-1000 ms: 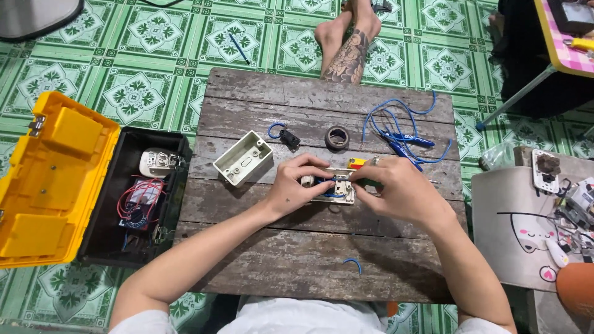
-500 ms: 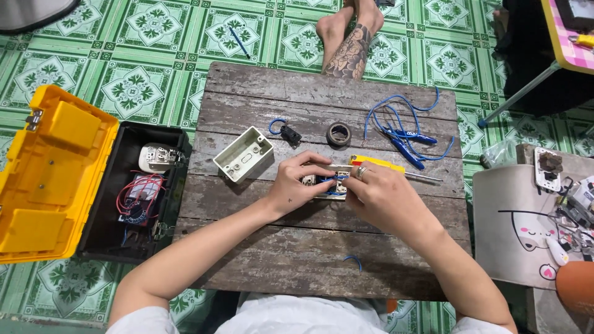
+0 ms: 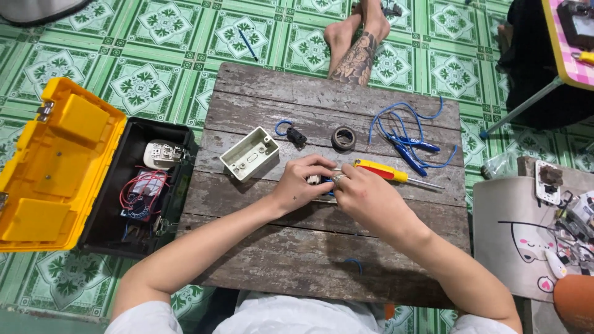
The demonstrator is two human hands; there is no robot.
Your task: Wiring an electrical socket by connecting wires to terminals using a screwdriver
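My left hand (image 3: 302,184) and my right hand (image 3: 365,199) meet at the middle of a weathered wooden table (image 3: 322,247). Both pinch a small white switch part (image 3: 317,180) with a blue wire on it; my fingers hide most of it. A screwdriver with a yellow and red handle (image 3: 383,171) lies on the table just right of my right hand, its tip pointing right. To the left of my left hand a white plastic junction box (image 3: 249,153) sits open side up.
A black tape roll (image 3: 343,138), a small black part with a blue wire (image 3: 296,133), and blue-handled pliers in blue wire (image 3: 408,145) lie at the back. An open yellow-lidded toolbox (image 3: 55,167) stands left. Another person's tattooed foot (image 3: 359,46) rests beyond the table.
The screwdriver has left my right hand and now lies on the table to its right. Both hands stay closed around the small part.
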